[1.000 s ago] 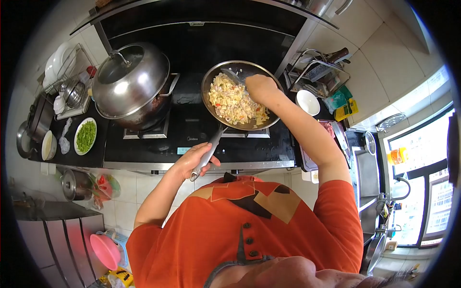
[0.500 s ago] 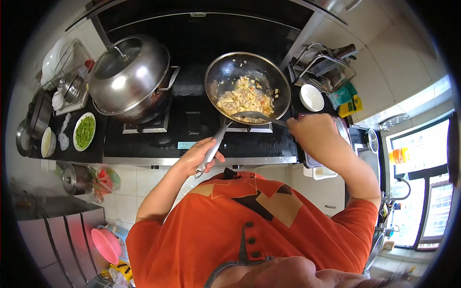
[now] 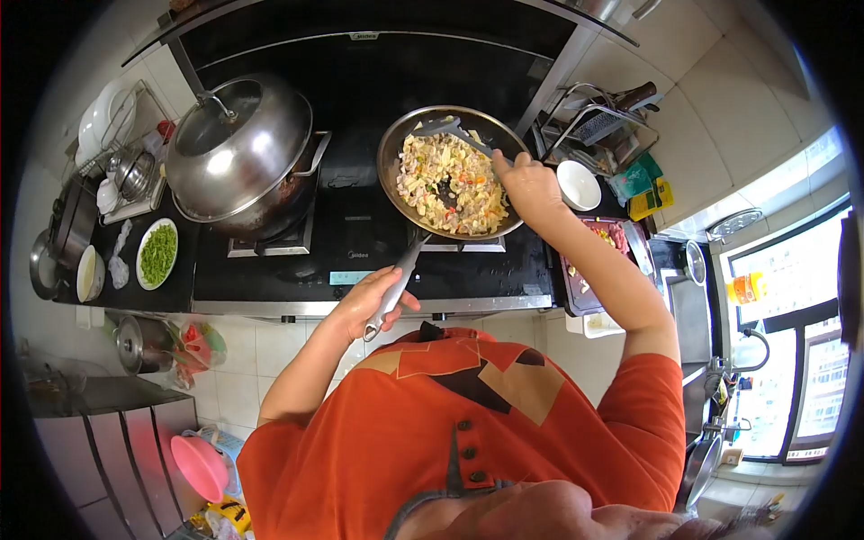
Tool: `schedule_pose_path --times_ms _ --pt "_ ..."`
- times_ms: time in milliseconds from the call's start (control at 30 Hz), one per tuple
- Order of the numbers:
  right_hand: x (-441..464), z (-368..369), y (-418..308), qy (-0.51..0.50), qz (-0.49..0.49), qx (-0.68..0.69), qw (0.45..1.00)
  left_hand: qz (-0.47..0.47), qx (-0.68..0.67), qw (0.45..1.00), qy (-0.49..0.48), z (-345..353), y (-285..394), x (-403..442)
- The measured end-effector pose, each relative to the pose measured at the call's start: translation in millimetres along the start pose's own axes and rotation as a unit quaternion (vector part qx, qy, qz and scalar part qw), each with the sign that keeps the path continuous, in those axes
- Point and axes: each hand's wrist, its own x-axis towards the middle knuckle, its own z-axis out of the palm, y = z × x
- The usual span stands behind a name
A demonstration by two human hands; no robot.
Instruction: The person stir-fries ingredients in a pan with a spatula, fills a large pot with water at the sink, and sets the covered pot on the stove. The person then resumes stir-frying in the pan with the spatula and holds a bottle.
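My left hand [image 3: 376,301] is wrapped round the grey handle [image 3: 397,283] of a frying pan [image 3: 387,184] at the right burner. Chopped yellowish food [image 3: 450,184] with red and green bits is spread across the pan. My right hand [image 3: 529,187] grips a grey spatula [image 3: 463,135], whose head lies at the pan's far side, on the upper edge of the food. Just right of the pan stands a white bowl [image 3: 578,186].
A large lidded wok [image 3: 236,162] is on the left burner. Farther left are a plate of chopped greens [image 3: 157,254] and a dish rack [image 3: 135,202]. A cutting board [image 3: 580,292] with meat and a knife rack [image 3: 594,126] stand at the right.
The spatula swept from the far side to the near side of the pan, then back to the far side. The food slid nearer, then spread out. My left hand kept its hold.
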Motion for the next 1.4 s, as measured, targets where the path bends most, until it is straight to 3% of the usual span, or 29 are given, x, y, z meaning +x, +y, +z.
schedule_pose_path --times_ms 167,267,433,500,600,667,767,867,900,1000,1100,1233,1267,1300,1400 --pt "-2.6 35.0 3.1 0.051 -0.052 -0.024 0.997 -0.002 -0.010 1.000 0.005 0.0 -0.6 0.4" --pt "-10.7 50.7 15.4 0.031 -0.080 -0.017 0.996 -0.005 -0.007 1.000 0.009 2.3 0.4 -0.3" --pt "-27.5 31.6 19.2 -0.091 -0.040 0.005 0.995 -0.001 -0.031 0.999 0.013 3.8 -2.1 0.0" --pt "-36.9 6.4 30.4 -0.190 -0.044 0.034 0.980 0.003 -0.047 0.998 0.040 6.1 -2.0 0.0" --pt "-43.8 -45.6 57.5 -0.215 -0.040 0.051 0.975 -0.007 -0.059 0.997 0.054 6.8 -2.2 -0.6" --pt "-51.3 -87.9 81.8 -0.140 -0.026 0.133 0.981 -0.009 -0.059 0.997 0.045 4.2 -2.8 0.0" --pt "-61.3 -134.6 91.1 -0.134 -0.004 0.156 0.979 -0.007 -0.045 0.998 0.041 2.0 -1.9 0.9" --pt "-54.4 -118.2 62.7 -0.186 -0.032 0.094 0.978 -0.009 -0.028 0.999 0.033 -0.3 -2.2 2.1" --pt "-48.2 -98.7 51.5 -0.138 -0.048 0.050 0.988 -0.008 -0.025 0.999 0.038 1.8 -0.7 1.2" --pt "-37.7 -82.5 60.9 -0.104 -0.071 0.101 0.987 -0.003 -0.024 0.999 0.042 0.7 0.7 1.7" --pt "-42.7 -140.8 72.9 -0.170 -0.072 0.096 0.978 -0.003 -0.033 0.999 0.033 -0.4 -2.8 0.3" --pt "-46.8 -115.5 47.2 -0.148 -0.109 0.124 0.975 -0.003 -0.023 0.999 0.024 0.0 1.1 -1.2" --pt "-41.5 -97.6 27.8 -0.124 -0.083 0.092 0.984 -0.002 -0.032 0.999 0.017 1.4 0.8 -1.0" --pt "-26.2 -88.4 13.1 -0.186 -0.041 0.053 0.980 -0.001 -0.031 0.999 0.015 1.7 -0.5 -0.5" --pt "-10.7 -75.0 25.9 -0.152 -0.013 0.069 0.986 0.001 -0.030 0.999 0.015 -3.0 1.1 -1.5"
